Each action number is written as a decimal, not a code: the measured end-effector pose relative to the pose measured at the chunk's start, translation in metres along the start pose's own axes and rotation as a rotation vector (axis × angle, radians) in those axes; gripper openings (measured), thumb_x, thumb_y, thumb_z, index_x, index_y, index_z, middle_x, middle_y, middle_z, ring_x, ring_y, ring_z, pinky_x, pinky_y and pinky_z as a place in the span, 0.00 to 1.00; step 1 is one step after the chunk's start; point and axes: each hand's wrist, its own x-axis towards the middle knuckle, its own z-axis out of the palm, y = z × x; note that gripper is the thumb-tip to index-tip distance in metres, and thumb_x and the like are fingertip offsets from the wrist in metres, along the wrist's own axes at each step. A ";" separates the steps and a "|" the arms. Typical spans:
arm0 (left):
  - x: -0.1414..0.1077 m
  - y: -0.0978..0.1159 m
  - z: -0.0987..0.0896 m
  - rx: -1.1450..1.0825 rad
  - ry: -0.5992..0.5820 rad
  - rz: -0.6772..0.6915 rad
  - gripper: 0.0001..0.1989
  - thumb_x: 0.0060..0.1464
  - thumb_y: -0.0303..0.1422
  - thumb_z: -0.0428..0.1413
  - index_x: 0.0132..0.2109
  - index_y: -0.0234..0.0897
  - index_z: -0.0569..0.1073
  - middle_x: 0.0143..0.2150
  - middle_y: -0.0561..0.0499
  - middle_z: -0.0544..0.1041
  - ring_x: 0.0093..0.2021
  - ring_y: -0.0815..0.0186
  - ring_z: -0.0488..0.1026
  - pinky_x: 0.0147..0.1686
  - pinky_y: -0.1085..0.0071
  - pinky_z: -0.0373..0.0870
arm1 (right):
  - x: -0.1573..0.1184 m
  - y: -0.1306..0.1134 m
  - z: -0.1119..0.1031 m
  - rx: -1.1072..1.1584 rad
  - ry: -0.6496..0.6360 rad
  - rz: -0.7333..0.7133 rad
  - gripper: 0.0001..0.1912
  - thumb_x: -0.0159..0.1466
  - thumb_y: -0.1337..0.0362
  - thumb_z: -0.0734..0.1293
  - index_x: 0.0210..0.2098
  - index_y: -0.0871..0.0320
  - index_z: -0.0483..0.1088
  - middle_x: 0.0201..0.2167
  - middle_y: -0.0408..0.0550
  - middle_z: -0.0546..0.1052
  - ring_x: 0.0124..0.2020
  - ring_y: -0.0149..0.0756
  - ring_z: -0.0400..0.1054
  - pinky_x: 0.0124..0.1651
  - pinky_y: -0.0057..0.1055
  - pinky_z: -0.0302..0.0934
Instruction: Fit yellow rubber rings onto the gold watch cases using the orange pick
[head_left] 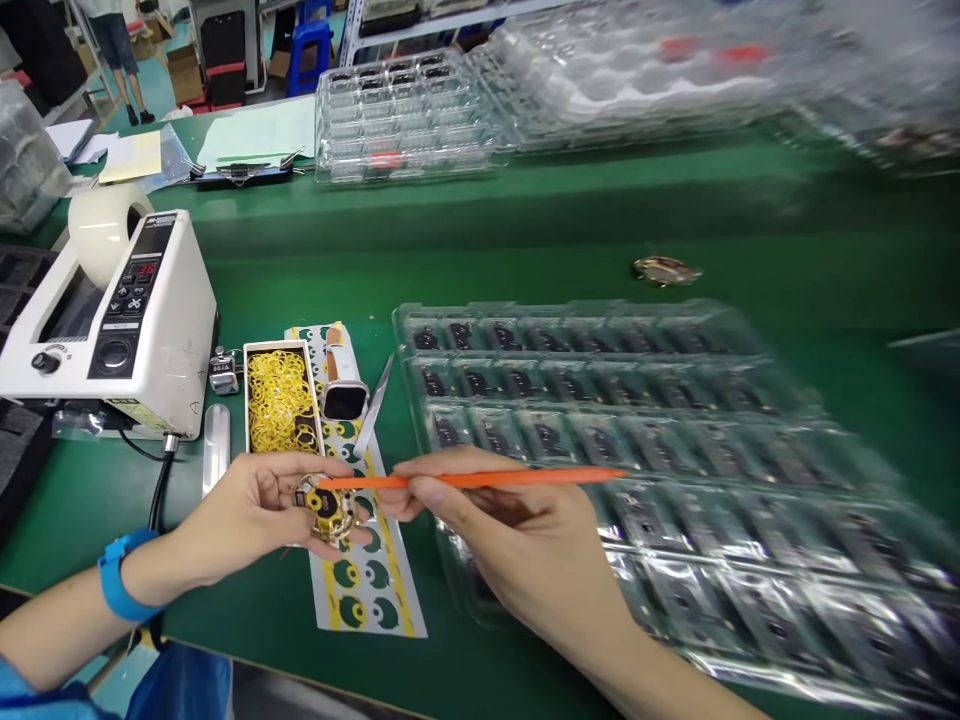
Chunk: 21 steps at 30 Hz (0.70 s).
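Observation:
Between the fingers of my left hand (259, 505) is a small round circuit board (327, 508) with gold edges and a black and yellow centre. My right hand (517, 540) pinches a thin orange stick (487, 480), held nearly level. Its left tip reaches the upper part of the board; whether it touches, I cannot tell. Under and behind my left hand lies a sticker sheet (367, 575) with yellow and green cut-out shapes. Just beyond that hand stands a box of yellow rings (281, 395). A square-faced watch (345, 400) rests on the sheet beside the box.
A white tape dispenser (161, 330) stands at the left. A clear compartment tray (600, 400) with dark parts fills the right side. Another gold-edged piece (666, 270) lies beyond it. Stacked clear trays (412, 120) and a clipboard (259, 140) line the back. A person (116, 55) stands far behind.

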 end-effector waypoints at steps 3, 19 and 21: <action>0.000 0.000 0.001 -0.017 -0.043 -0.020 0.18 0.48 0.21 0.55 0.48 0.36 0.75 0.38 0.47 0.80 0.40 0.61 0.79 0.32 0.76 0.76 | -0.001 0.001 0.000 0.019 0.019 0.013 0.09 0.58 0.56 0.72 0.30 0.54 0.76 0.21 0.43 0.78 0.21 0.31 0.74 0.25 0.22 0.72; 0.005 -0.007 0.001 0.058 0.230 0.125 0.07 0.45 0.26 0.60 0.34 0.34 0.69 0.26 0.52 0.75 0.24 0.65 0.77 0.13 0.84 0.62 | -0.008 0.002 -0.009 -0.274 0.031 -0.322 0.16 0.70 0.59 0.56 0.33 0.53 0.73 0.34 0.50 0.74 0.39 0.41 0.70 0.39 0.37 0.66; 0.005 -0.007 0.002 0.034 0.230 0.162 0.08 0.48 0.28 0.60 0.37 0.33 0.70 0.28 0.51 0.76 0.27 0.66 0.77 0.18 0.82 0.69 | -0.011 0.000 -0.005 -0.387 -0.037 -0.399 0.13 0.69 0.66 0.56 0.37 0.53 0.72 0.30 0.48 0.73 0.32 0.37 0.70 0.32 0.33 0.65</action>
